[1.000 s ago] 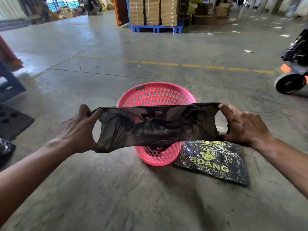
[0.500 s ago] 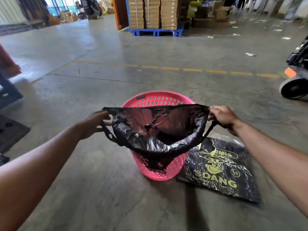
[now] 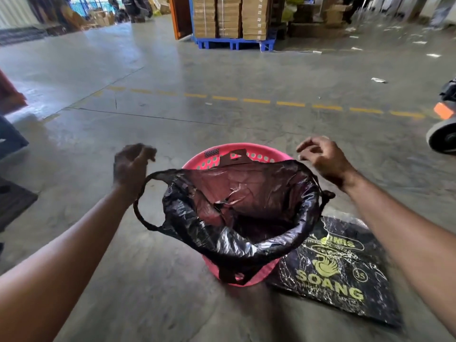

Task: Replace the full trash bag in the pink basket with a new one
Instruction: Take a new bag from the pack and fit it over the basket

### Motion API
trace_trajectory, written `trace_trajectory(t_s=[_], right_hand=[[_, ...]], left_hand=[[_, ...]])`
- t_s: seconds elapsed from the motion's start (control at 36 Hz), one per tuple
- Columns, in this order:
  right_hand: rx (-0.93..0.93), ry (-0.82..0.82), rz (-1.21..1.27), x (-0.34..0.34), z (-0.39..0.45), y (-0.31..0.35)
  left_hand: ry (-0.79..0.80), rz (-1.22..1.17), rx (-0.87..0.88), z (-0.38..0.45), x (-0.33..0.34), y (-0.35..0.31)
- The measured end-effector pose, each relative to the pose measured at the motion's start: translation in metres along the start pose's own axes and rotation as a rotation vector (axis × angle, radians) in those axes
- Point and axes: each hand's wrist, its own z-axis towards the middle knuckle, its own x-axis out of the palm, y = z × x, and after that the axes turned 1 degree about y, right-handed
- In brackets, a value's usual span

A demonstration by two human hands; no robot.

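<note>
A pink perforated basket (image 3: 249,149) stands on the concrete floor. A black trash bag (image 3: 244,245) sits inside it, mouth open, its edge folded over the near rim and lying loose at the far rim. One handle loop sticks out to the left in front of my left wrist; the other hangs at the right side. My left hand (image 3: 132,166) hovers above the left loop, fingers loosely curled and off the bag. My right hand (image 3: 323,160) hovers above the right rim, fingers spread, holding nothing.
A flat black pack of bags with yellow print (image 3: 335,270) lies on the floor right of the basket. A wheeled machine (image 3: 443,137) is at the right edge. A dark mat (image 3: 14,203) lies at the left. Stacked cartons on a blue pallet (image 3: 234,43) stand far back.
The bag was stretched flat between both hands, then lowered into the basket and spread over its rim. Both hands have since let go of the handles and lifted.
</note>
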Motion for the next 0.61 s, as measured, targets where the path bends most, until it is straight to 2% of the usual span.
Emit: trace_trajectory(t_s=[0.06,0.14,0.22,0.31,0.47,0.61], right_hand=[[-0.083,0.167,-0.135,0.006,0.002,0.011],[-0.08,0.301,-0.355,0.022,0.007,0.017],[-0.018,0.388,-0.425,0.036,0.01,0.018],[-0.04,0.348,-0.393,0.041,0.01,0.015],[-0.087,0.056,-0.239,0.042,0.01,0.013],[-0.076,-0.083,-0.107,0.038,0.012,0.021]], left_hand=[[0.24,0.202,0.062,0.003,0.012,-0.012],[0.575,0.557,0.164,-0.002,0.033,-0.021],[0.709,0.777,0.251,-0.008,0.047,-0.026],[0.664,0.794,0.306,-0.006,0.054,-0.028],[0.46,0.665,0.274,-0.001,0.059,-0.025],[0.284,0.418,0.202,0.003,0.058,-0.024]])
